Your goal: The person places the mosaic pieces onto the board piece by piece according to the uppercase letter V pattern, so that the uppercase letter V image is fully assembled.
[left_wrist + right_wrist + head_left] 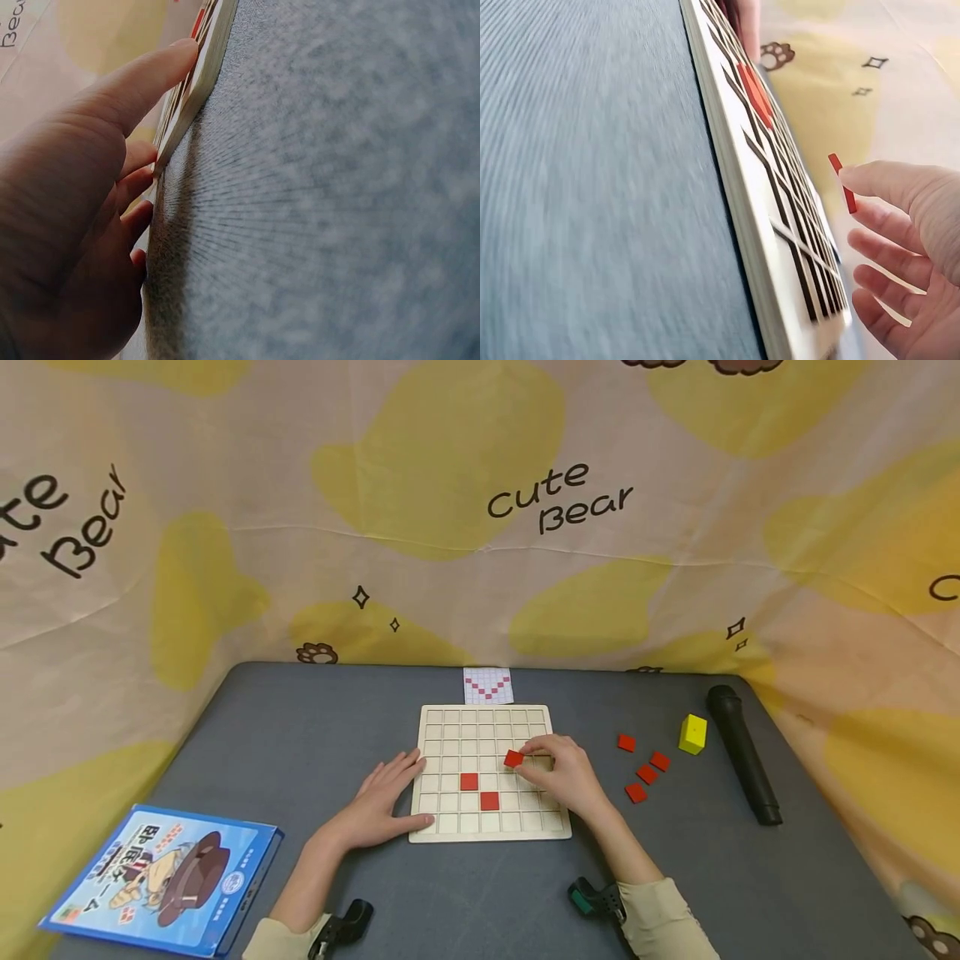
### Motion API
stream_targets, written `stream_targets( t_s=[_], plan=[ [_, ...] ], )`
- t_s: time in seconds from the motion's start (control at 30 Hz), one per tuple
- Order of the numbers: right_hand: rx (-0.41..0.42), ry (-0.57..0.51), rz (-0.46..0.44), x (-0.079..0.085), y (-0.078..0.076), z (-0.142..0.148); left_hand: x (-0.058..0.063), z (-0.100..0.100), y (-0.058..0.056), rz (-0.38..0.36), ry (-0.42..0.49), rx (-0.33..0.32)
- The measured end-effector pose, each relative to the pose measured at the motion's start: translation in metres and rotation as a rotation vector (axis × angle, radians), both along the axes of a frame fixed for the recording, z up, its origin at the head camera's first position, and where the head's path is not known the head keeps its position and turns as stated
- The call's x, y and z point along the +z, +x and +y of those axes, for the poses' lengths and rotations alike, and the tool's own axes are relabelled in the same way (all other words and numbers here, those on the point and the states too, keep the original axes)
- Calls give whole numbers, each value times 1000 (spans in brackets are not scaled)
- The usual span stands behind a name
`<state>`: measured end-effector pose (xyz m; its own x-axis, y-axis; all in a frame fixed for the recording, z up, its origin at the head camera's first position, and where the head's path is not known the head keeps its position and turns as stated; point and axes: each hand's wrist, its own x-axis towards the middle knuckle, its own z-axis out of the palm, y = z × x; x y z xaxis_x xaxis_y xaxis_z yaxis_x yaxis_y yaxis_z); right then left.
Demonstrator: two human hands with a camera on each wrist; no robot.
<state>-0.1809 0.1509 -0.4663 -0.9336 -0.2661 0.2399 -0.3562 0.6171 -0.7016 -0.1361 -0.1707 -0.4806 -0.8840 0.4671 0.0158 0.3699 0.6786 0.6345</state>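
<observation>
A pale wooden grid board (442, 828) lies in the middle of the table, with one red square tile (468, 782) in a cell and a second red tile (490, 801) one column right and one row nearer. My right hand (562, 774) pinches another red tile (513, 758) between thumb and fingertip over the right half of the board. In the right wrist view that held tile (842, 184) is tilted on edge above the grid, the other fingers loosely bent. My left hand (386, 802) rests along the board's left edge, its thumb (161, 75) on the near corner and fingers straight.
Several loose red tiles (636, 792) lie right of the board, near a yellow block (692, 734) and a black microphone (744, 756). A small card (488, 686) with a red V pattern sits behind the board. A blue picture box (161, 881) occupies the table's left front.
</observation>
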Motion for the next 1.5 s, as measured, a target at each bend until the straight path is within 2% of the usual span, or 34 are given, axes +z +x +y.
stream_targets(
  t_s=[0.13, 0.37, 0.6, 0.87, 1.17, 1.5],
  plan=[
    [17, -1, -19, -2, -1, -13, 0, 1, 0, 1, -9, 5],
    [74, -2, 3, -5, -4, -36, 1, 1, 0, 3, -13, 14],
    [110, 1, -25, -6, -8, -57, 2, 2, 0, -3, -8, 19],
    [149, 48, 15, -6, -11, -76, 2, 2, -1, -9, -10, 25],
    [145, 89, 2, -6, -12, -83, 1, 3, 0, -9, -8, 29],
    [167, 127, 49, -9, -13, -86, 0, 3, 1, -12, -7, 31]
  ],
)
